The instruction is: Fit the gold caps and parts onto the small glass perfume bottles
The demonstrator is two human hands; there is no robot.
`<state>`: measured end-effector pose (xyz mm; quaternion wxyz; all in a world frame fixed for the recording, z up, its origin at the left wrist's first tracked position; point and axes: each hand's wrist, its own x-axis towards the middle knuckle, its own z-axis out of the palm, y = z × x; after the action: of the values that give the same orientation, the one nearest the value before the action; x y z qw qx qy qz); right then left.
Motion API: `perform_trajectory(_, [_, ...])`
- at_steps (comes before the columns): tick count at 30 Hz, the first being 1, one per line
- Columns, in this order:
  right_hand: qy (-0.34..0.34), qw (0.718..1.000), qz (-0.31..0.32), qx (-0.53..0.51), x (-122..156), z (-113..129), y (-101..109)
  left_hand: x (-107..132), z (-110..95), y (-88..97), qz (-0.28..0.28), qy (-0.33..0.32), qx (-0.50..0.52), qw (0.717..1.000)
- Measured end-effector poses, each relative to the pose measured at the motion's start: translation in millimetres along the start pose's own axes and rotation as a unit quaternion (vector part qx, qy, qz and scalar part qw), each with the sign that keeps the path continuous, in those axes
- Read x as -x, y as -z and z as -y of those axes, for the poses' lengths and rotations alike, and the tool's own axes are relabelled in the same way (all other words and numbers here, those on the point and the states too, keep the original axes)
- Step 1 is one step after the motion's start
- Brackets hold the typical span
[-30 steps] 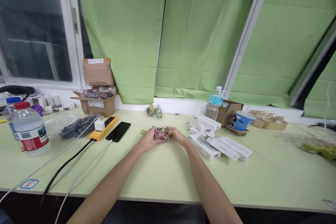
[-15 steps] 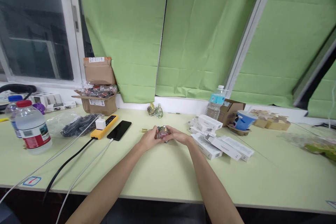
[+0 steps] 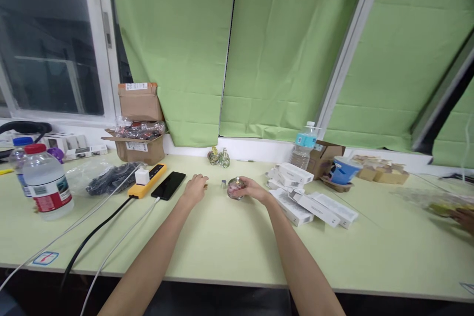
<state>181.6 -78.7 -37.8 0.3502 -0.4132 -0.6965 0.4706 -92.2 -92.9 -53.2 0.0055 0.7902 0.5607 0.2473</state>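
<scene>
My right hand point(image 3: 252, 191) is closed around the side of a small round glass bottle point(image 3: 236, 187) with a pinkish tint and a shiny top, upright at the tabletop. To its left, my left hand point(image 3: 195, 188) has its fingers closed on a small gold cap point(image 3: 206, 186), mostly hidden by them. A little silvery cylinder point(image 3: 223, 183) stands on the table between the hands, touched by neither. Farther back, near the wall, sit two small glass bottles, one with gold parts point(image 3: 213, 156) and one greenish and clear point(image 3: 224, 158).
Left of my hands lie a black phone point(image 3: 168, 185) and a yellow power strip point(image 3: 148, 181) with cables. White boxes point(image 3: 292, 202), a water bottle point(image 3: 304, 145) and a blue tub point(image 3: 342, 170) are on the right. Another person's hand point(image 3: 464, 218) shows at the right edge.
My left hand has left the glass bottle and moved left onto the gold cap. The silvery cylinder now shows on the table. At the right edge another person's hand has appeared.
</scene>
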Motion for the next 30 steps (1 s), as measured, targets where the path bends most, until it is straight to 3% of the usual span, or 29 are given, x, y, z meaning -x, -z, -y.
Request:
perform_trajectory(10, [0.022, 0.975, -0.205, 0.087, -13, -19, -2, 0, -9, -15.8, 0.021, -0.039, -0.016, 0.999])
perform_trajectory(20, [0.012, 0.959, -0.242, 0.149, -13, -20, -8, -7, -15, -25.6, 0.004, -0.053, 0.028, 0.998])
perform_trajectory(23, [0.010, 0.956, -0.246, 0.159, -12, -19, -9, -9, -16, -33.6, -0.050, -0.042, 0.131, 0.989])
perform_trajectory(27, [0.003, 0.955, -0.241, 0.172, -12, -19, -11, -12, -16, -47.3, -0.119, 0.013, 0.347, 0.930])
perform_trajectory(30, [0.003, 0.955, -0.242, 0.174, -13, -19, -13, -15, -15, -53.3, -0.127, 0.022, 0.385, 0.914])
